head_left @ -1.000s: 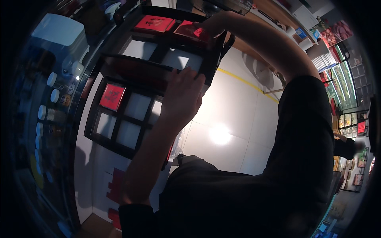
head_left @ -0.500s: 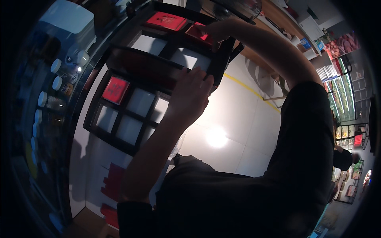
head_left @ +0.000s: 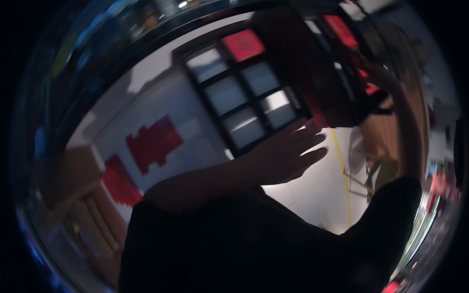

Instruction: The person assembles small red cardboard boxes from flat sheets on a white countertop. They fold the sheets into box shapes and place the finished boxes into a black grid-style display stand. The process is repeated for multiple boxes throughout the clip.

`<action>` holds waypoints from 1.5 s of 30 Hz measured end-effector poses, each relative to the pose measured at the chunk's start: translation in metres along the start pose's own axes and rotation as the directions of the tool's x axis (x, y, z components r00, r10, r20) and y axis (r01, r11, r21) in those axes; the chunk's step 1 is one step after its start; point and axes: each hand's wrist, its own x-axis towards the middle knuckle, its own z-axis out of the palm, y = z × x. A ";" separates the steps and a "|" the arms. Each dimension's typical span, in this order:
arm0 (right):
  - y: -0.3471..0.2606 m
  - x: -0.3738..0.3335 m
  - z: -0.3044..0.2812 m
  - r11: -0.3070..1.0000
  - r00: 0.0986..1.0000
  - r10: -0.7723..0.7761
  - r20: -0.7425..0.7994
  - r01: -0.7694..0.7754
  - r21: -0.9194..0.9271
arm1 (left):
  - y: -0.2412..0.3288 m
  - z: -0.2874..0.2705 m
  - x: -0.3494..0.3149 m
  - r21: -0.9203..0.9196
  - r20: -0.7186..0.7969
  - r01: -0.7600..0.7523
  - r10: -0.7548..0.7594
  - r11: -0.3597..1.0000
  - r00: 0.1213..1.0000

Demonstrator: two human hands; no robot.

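A black compartmented tray (head_left: 217, 105) with white-bottomed squares lies before me. One red square packet (head_left: 243, 45) sits in its far compartment. Along its right side stands a dark reddish panel (head_left: 312, 68), and beyond that is a second black tray with a red packet (head_left: 340, 30) at its far end. My left hand (head_left: 288, 154) hovers by the first tray's near right corner, fingers spread, holding nothing visible. Over the second tray, my right hand (head_left: 381, 78) reaches down beside another red packet; its fingers are dark and smeared by motion.
Flat red cut-out shapes (head_left: 154, 141) lie on the white surface at left. A brown box-like form (head_left: 71, 171) stands at lower left. Past the trays on the right are a wooden surface (head_left: 415, 93) and a pale floor with a yellow line (head_left: 340, 163).
My view has turned, so the trays now appear further right and the red cut-outs come fully into sight. My left hand has come off the second tray's edge and spread its fingers.
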 end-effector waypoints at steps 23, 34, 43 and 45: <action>-0.547 0.034 0.268 0.334 0.999 -0.035 -0.031 0.041 0.942 | -0.048 -0.068 -0.375 -0.597 -0.354 0.796 -0.923 0.096 -0.154; -0.552 -0.045 0.218 -0.161 0.905 -0.421 -0.058 -0.012 0.987 | -0.005 -0.122 -0.322 -0.174 -0.613 0.856 -0.734 0.488 0.293; -0.533 -0.124 0.150 0.092 0.766 -0.494 -0.412 0.517 0.851 | 0.054 -0.216 -0.242 0.491 -0.412 0.590 -0.425 0.641 0.806; -0.533 -0.131 0.146 0.045 0.753 -0.482 -0.448 0.533 0.845 | 0.057 -0.229 -0.233 0.479 -0.329 0.560 -0.454 0.676 0.828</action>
